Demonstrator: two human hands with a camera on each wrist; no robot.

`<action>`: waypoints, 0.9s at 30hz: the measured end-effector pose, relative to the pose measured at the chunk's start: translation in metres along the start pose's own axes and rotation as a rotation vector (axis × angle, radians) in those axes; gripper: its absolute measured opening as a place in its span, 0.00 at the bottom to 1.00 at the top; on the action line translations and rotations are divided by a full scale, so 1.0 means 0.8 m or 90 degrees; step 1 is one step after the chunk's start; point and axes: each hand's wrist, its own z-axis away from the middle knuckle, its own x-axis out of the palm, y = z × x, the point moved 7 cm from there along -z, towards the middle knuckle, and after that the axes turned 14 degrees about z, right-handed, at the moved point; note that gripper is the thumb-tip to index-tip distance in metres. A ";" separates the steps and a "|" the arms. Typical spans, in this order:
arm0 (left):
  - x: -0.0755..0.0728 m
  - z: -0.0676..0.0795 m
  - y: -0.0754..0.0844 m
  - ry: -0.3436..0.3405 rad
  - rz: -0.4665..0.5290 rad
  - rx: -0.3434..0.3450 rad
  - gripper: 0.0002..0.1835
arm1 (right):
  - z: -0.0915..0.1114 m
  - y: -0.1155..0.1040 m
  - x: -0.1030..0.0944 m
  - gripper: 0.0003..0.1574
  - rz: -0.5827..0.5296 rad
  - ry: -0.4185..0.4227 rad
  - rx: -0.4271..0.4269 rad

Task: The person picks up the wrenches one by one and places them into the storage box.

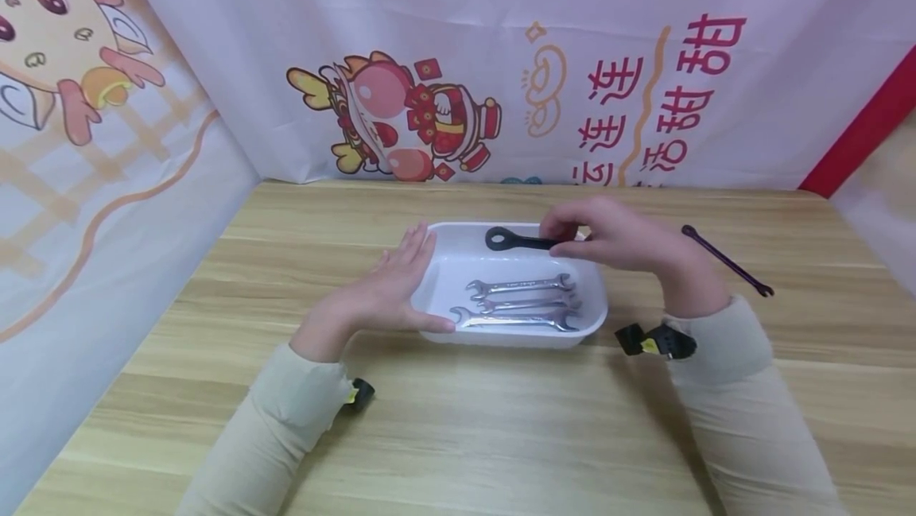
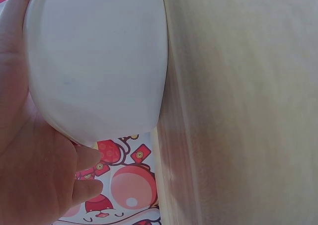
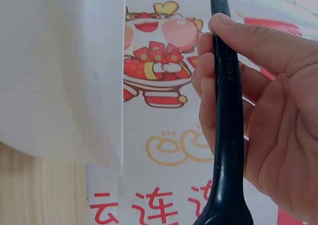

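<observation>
A white plastic tray (image 1: pixel 458 250) stands on the table, with silver open-end wrenches (image 1: pixel 522 287) lying roughly side by side on its floor. Against the tray's left end rests my left hand (image 1: pixel 390 289), its fingers straight and thumb spread toward the front wall. In the left wrist view the palm of that hand lies along the tray's side. Over the tray's back right part, my right hand (image 1: pixel 619 234) holds a black wrench (image 3: pixel 228 111) between thumb and fingers. The ring end of that wrench points left in the head view, above the tray.
A slim dark wrench (image 1: pixel 726 260) lies on the wooden table (image 1: pixel 487 420) to the right of the tray. Behind the table hangs a white printed cloth (image 1: pixel 444 7), and another printed cloth (image 1: pixel 136 246) hangs on the left.
</observation>
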 end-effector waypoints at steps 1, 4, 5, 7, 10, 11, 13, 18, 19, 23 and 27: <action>0.000 0.000 0.000 0.000 0.000 0.000 0.71 | -0.002 -0.002 0.000 0.10 0.001 0.000 -0.005; 0.000 0.000 0.000 0.000 -0.002 0.001 0.71 | -0.009 -0.007 0.001 0.10 0.000 0.000 -0.021; -0.001 0.000 0.001 0.001 -0.003 0.002 0.71 | -0.011 -0.009 0.001 0.09 0.000 0.001 -0.026; 0.000 0.000 0.000 -0.001 -0.004 0.001 0.71 | -0.015 -0.013 0.002 0.09 0.000 0.003 -0.036; 0.000 0.000 0.000 -0.002 -0.005 0.000 0.71 | -0.021 -0.017 0.004 0.10 -0.002 0.006 -0.043; 0.000 0.000 0.000 -0.002 -0.004 0.000 0.71 | -0.023 -0.018 0.005 0.10 -0.002 0.007 -0.043; -0.001 0.001 0.000 -0.002 -0.003 0.002 0.71 | -0.026 -0.020 0.007 0.10 -0.006 0.004 -0.040; -0.001 0.001 0.000 0.000 -0.002 0.004 0.72 | -0.032 -0.025 0.013 0.10 -0.018 -0.008 -0.048; -0.001 0.001 0.000 0.000 -0.001 0.003 0.71 | -0.033 -0.027 0.014 0.10 -0.020 -0.010 -0.052; -0.001 0.001 0.000 0.000 0.003 0.002 0.71 | -0.038 -0.031 0.018 0.09 -0.019 -0.016 -0.067; -0.001 0.000 -0.001 0.000 0.003 0.004 0.71 | -0.044 -0.033 0.022 0.09 -0.024 -0.028 -0.063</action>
